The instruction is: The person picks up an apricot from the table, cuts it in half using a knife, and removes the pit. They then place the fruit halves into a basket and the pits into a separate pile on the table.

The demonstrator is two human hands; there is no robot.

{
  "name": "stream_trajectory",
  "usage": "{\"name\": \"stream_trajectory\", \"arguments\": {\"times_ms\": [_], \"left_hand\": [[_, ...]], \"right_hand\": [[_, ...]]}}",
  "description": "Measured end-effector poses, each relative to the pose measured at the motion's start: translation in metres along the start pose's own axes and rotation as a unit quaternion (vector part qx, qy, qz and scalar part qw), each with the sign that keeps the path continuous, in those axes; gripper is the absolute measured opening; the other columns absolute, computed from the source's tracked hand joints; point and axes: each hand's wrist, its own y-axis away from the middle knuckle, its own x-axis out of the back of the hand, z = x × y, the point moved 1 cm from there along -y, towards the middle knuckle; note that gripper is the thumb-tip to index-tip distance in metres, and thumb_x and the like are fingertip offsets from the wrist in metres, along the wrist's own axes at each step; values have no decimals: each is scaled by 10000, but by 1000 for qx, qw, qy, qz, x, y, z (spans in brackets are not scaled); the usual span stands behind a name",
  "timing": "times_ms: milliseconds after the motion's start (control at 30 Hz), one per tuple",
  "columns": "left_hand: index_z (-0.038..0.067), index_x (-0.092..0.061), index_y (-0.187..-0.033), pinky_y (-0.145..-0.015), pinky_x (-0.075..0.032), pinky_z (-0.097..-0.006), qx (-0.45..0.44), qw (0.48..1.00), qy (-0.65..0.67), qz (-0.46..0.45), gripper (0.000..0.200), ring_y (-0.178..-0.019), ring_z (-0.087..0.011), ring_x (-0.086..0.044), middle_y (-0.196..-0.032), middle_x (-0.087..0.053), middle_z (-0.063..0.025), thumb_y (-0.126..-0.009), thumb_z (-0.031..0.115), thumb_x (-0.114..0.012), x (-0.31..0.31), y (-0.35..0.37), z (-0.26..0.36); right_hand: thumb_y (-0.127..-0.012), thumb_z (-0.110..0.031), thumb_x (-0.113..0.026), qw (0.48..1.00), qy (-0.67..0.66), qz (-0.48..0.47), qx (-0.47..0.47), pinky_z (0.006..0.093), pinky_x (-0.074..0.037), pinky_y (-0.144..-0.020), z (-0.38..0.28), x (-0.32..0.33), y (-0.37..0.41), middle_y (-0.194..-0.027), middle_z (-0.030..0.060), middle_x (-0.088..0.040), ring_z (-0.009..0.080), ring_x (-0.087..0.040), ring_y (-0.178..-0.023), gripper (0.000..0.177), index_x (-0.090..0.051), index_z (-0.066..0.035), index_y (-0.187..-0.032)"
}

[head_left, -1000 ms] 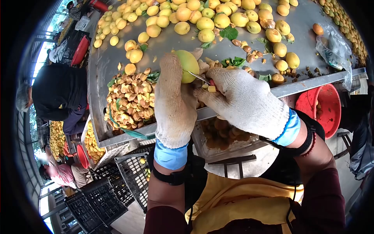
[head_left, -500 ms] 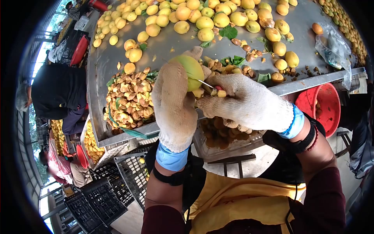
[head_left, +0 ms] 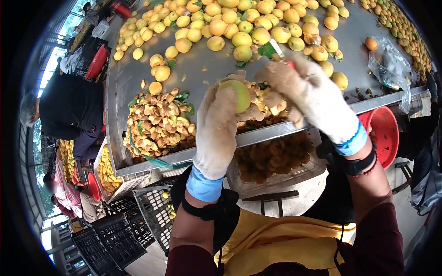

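Note:
In the middle of the head view, my left hand [head_left: 215, 126], in a soiled knit glove, is closed around a greenish-yellow apricot [head_left: 241, 96]. To its right, my right hand [head_left: 311, 92], gloved the same way, grips a small knife [head_left: 277, 49] by its red handle. The blade points up and away, apart from the fruit. Under and between the hands lie cut fruit pieces, partly hidden by the gloves. A heap of cut apricot pieces [head_left: 159, 120] sits left of my left hand. Whole yellow apricots [head_left: 216, 43] are spread over the metal table [head_left: 138, 71] beyond.
Below the table edge stands a pale crate [head_left: 244, 184] of fruit halves. A red bucket [head_left: 385, 138] and a plastic bag [head_left: 391, 66] are at the right. Black crates [head_left: 156, 211] stand lower left. A person in dark clothing [head_left: 71, 106] works at the left.
My right hand has pulled the knife away from the apricot, up and right, its blade now pointing away. My left hand still holds the fruit, slightly further right and lower.

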Motion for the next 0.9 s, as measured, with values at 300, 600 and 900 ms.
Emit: {"name": "stream_trajectory", "arguments": {"times_ms": [300, 600, 900], "left_hand": [[88, -641, -1290, -837, -586, -419, -178, 786, -585, -86, 668, -1007, -345, -722, -1093, -707, -172, -794, 479, -859, -12, -4, 6], [88, -676, -1235, -760, -602, -428, -219, 766, -597, -100, 657, -896, -370, -739, -1042, -721, -176, -773, 518, -858, -6, 6, 11], [43, -678, -1258, -765, -598, -443, -334, 762, -548, -85, 742, -884, -384, -734, -1070, -731, -182, -712, 499, -888, -2, 13, 10]], "right_hand": [[-1042, -172, -534, 988, -69, -120, -67, 237, -551, -510, 24, -12, -4, -1288, 158, -626, 123, -688, -635, 480, -505, -66, -1509], [-1064, -260, -576, 979, -43, -167, 108, 298, -567, -904, 42, -23, 11, -1288, 141, -658, 175, -687, -1074, 483, -519, -8, -1472], [-908, -89, -643, 911, 168, 12, 376, 406, -543, -1043, 71, -47, 26, -1460, 233, -510, 400, -608, -1271, 628, -485, -71, -1516]]}}
